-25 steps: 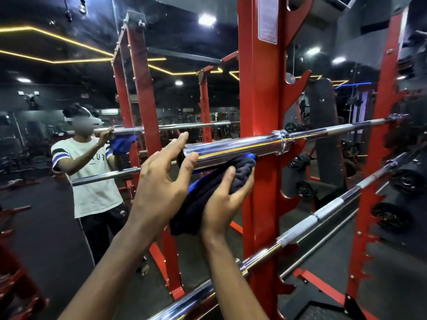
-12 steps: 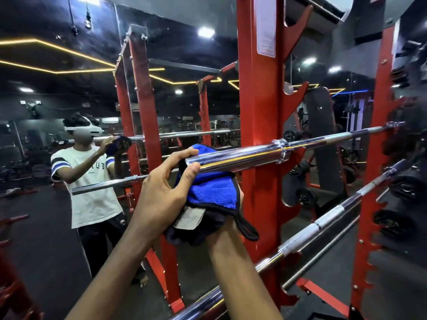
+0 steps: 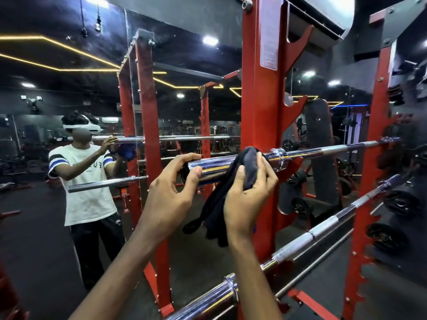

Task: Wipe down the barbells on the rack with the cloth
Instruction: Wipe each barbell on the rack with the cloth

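**Fingers wrapped round the upper barbell [image 3: 323, 150], a dark cloth [image 3: 249, 166] under one palm**

Fingers [image 3: 184, 157] of the left hand [image 3: 172, 195] curl over the top of the bar's chrome sleeve [image 3: 213, 167] at its free end. The thumb presses the front face, so the hand grasps the bare metal. The right hand [image 3: 249, 199] sits just beside it, farther along the sleeve and close to the collar. Its fingers and thumb are closed round the cloth, which is draped over the sleeve. The loose remainder of the cloth hangs below the bar, between the two wrists.

The upper barbell lies roughly level across the hooks of the red rack [image 3: 254, 112], its shaft running off to the right behind the near upright. A lower barbell [image 3: 323, 227] rests further down the same rack, slanting from the bottom centre up toward the right. A thinner bar runs beneath it.

On the left, a mirror [image 3: 34, 215] reflects the person in a white T-shirt, with both hands on the bar. Dark weight plates [image 3: 397, 202] sit at the far right, and an air-conditioning unit [image 3: 323, 17] hangs overhead.
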Tool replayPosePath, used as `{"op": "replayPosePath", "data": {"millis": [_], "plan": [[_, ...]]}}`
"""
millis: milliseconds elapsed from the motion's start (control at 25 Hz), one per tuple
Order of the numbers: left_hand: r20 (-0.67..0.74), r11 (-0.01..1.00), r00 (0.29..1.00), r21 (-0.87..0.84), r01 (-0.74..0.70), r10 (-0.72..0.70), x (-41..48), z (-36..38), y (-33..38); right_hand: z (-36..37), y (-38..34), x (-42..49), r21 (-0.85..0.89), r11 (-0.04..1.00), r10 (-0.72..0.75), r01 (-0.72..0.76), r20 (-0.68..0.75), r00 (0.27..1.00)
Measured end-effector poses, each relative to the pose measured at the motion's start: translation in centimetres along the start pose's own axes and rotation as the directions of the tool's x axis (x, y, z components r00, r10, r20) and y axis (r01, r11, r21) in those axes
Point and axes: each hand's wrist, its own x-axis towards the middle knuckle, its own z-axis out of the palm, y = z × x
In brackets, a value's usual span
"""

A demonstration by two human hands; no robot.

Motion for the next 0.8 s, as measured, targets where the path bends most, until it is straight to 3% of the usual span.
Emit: {"op": "replayPosePath", "data": {"millis": [120, 400, 480, 680, 720, 800], "plan": [[-0.006, 1.0, 1.0, 0.029, -0.011, 0.011, 0.0, 0.1, 0.1, -0.1, 0.3, 2.2, -0.156, 0.975, -0.132, 0.157, 0.159, 0.978], [0.002, 1.0, 1.0, 0.003, -0.004, 0.004, -0.2, 0.1, 0.4, 0.4, 0.1, 7.6, -0.399, 0.907, 0.032, 0.131, 0.378, 0.925], [-0.014, 1.0, 1.0, 0.001, -0.017, 0.017, -0.1, 0.2, 0.4, 0.3, -1.2, 5.8, -0.358, 0.903, -0.042, 0.238, 0.476, 0.878], [-0.031, 0.996, 0.998, 0.07, -0.053, 0.055, -0.1, 0.6, 0.4, -0.7, -1.5, 4.3, -0.037, 0.878, -0.352, 0.477, 0.626, 0.696], [-0.034, 0.986, 0.995, 0.141, -0.088, 0.093, 0.0, 0.6, 0.4, -1.0, -0.7, 5.4, -0.041, 0.875, -0.35, 0.483, 0.636, 0.688], [0.002, 0.916, 0.98, 0.356, -0.185, 0.197, 0.1, 0.7, 0.3, -1.7, 1.0, 7.9, -0.166, 0.882, -0.258, 0.442, 0.614, 0.746]]}}
